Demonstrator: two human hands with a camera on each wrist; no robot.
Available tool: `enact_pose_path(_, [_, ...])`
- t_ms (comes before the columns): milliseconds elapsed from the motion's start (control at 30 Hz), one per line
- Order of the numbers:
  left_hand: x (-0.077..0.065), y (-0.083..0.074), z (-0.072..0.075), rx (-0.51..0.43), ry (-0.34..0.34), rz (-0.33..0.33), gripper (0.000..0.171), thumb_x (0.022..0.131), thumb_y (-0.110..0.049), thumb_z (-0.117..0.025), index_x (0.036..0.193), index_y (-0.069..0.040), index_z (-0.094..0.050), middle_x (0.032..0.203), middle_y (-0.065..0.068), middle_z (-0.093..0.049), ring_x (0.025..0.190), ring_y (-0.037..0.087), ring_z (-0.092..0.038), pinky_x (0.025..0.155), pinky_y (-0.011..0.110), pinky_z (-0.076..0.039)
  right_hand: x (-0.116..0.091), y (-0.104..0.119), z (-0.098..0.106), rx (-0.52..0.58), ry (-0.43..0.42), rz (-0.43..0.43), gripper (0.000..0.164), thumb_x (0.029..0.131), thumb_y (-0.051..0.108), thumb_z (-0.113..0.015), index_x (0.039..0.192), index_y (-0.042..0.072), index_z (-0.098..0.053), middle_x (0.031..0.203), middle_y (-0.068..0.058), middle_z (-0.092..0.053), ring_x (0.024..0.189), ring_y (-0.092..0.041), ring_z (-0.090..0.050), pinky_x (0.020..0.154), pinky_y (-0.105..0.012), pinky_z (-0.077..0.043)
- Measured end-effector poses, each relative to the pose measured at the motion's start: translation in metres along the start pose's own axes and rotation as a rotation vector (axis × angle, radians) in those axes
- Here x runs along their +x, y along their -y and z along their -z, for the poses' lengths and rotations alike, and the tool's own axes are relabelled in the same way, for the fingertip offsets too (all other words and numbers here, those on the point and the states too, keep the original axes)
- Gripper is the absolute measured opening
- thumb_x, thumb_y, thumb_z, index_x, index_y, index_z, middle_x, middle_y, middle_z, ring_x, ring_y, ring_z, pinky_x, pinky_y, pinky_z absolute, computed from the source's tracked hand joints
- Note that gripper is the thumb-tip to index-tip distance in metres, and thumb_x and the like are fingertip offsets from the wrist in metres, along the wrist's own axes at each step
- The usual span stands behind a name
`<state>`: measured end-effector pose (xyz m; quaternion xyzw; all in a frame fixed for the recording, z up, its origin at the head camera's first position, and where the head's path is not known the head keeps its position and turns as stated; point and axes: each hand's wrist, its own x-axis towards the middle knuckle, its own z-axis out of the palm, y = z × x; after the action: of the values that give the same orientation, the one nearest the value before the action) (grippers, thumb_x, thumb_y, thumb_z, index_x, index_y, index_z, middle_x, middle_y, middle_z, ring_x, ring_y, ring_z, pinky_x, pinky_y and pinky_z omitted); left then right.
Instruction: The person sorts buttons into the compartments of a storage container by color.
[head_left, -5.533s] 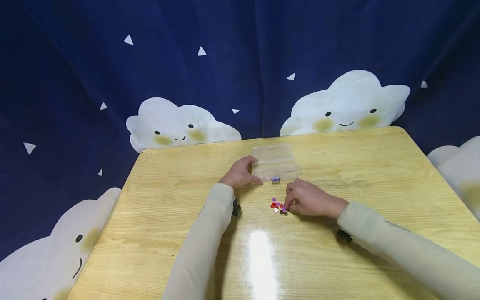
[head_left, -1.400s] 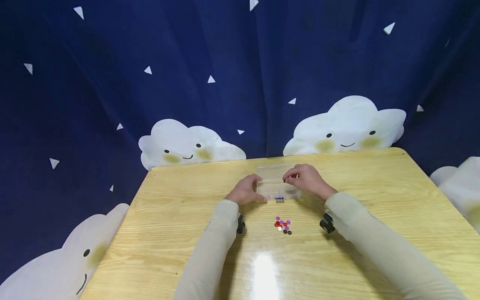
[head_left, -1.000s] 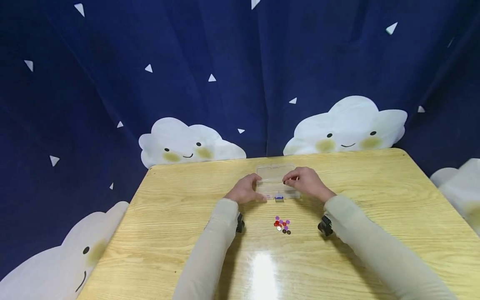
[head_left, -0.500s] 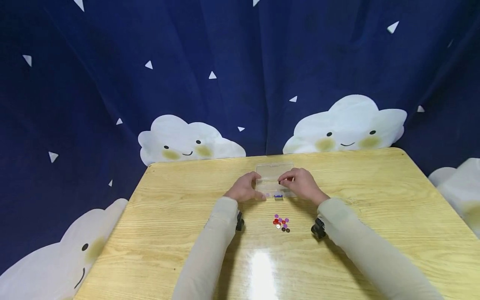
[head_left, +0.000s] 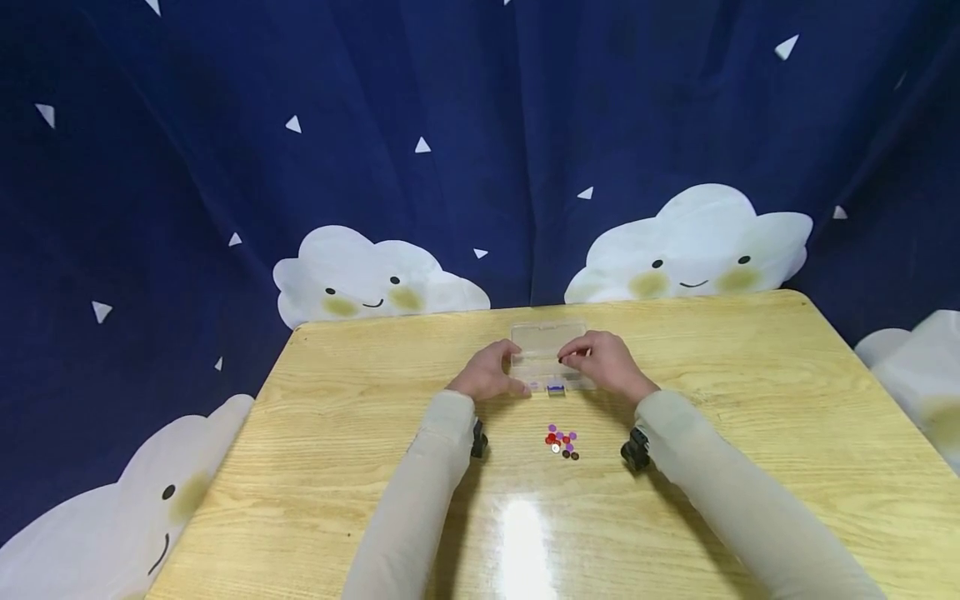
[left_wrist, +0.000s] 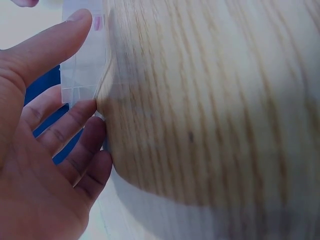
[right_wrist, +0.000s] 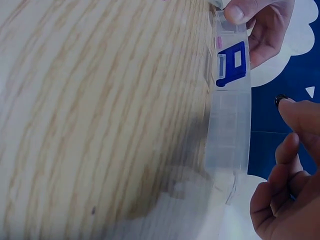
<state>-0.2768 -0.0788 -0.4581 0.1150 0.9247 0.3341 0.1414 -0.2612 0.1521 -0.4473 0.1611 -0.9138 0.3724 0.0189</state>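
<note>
A clear plastic box (head_left: 543, 337) lies with its lid laid back; a blue latch (right_wrist: 232, 64) hangs at its front. My left hand (head_left: 483, 372) grips the box's left end, thumb (left_wrist: 70, 37) at the front wall and fingers around the back. Over the box, my right hand (head_left: 603, 364) pinches a small dark round button (right_wrist: 281, 100) between thumb and fingertip. A pinkish-purple piece (right_wrist: 219, 42) shows through the front wall near the left end. Nearer me on the table lie several loose buttons: red (head_left: 551, 437), purple (head_left: 573, 436), white (head_left: 556, 448) and dark ones (head_left: 574, 456).
The wooden table (head_left: 360, 433) reaches back to a dark blue curtain (head_left: 480, 125) printed with clouds. The box sits near the table's far edge. A black wrist device (head_left: 636, 450) is strapped at my right sleeve, another (head_left: 478, 439) at the left.
My right hand has gone from the button pile to over the box, holding a dark button, then shifted slightly left. My left hand keeps its grip on the box.
</note>
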Motion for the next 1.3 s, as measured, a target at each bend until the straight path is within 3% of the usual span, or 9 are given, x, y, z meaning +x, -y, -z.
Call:
enact_pose_path(433, [0.001, -0.002, 0.001, 0.013, 0.002, 0.013, 0.073, 0.074, -0.025, -0.088, 0.138, -0.015, -0.053, 0.129, 0.007, -0.059, 0.117, 0.022, -0.054, 0.108, 0.038, -0.044, 0.01, -0.003, 0.002, -0.075, 0.002, -0.017, 0.013, 0.092, 0.012, -0.068, 0.097, 0.01, -0.08, 0.088, -0.008, -0.072, 0.079, -0.019, -0.059, 0.069, -0.029, -0.045])
enact_pose_path(700, [0.002, -0.001, 0.001, -0.007, 0.011, 0.025, 0.074, 0.074, -0.024, -0.088, 0.139, -0.016, -0.052, 0.133, 0.006, -0.058, 0.122, 0.023, -0.053, 0.111, 0.039, -0.042, 0.018, -0.006, 0.007, -0.125, 0.03, 0.008, 0.014, 0.091, 0.009, -0.066, 0.093, 0.009, -0.08, 0.094, -0.009, -0.078, 0.087, -0.025, -0.067, 0.078, -0.038, -0.053])
enact_pose_path(933, [0.002, -0.001, 0.002, -0.003, 0.008, 0.019, 0.075, 0.073, -0.024, -0.089, 0.138, -0.014, -0.053, 0.128, 0.007, -0.06, 0.117, 0.023, -0.054, 0.108, 0.038, -0.044, 0.022, -0.005, 0.003, -0.211, 0.056, 0.03, 0.016, 0.09, 0.008, -0.065, 0.091, 0.01, -0.081, 0.096, -0.008, -0.078, 0.086, -0.025, -0.068, 0.081, -0.042, -0.051])
enact_pose_path(1300, [0.002, -0.002, 0.003, -0.022, 0.029, 0.027, 0.075, 0.075, -0.024, -0.088, 0.139, -0.014, -0.052, 0.129, 0.008, -0.058, 0.116, 0.023, -0.053, 0.108, 0.039, -0.044, 0.025, -0.004, 0.002, -0.2, 0.068, 0.024, 0.015, 0.09, 0.007, -0.067, 0.093, 0.009, -0.081, 0.098, -0.009, -0.078, 0.091, -0.026, -0.069, 0.081, -0.04, -0.053])
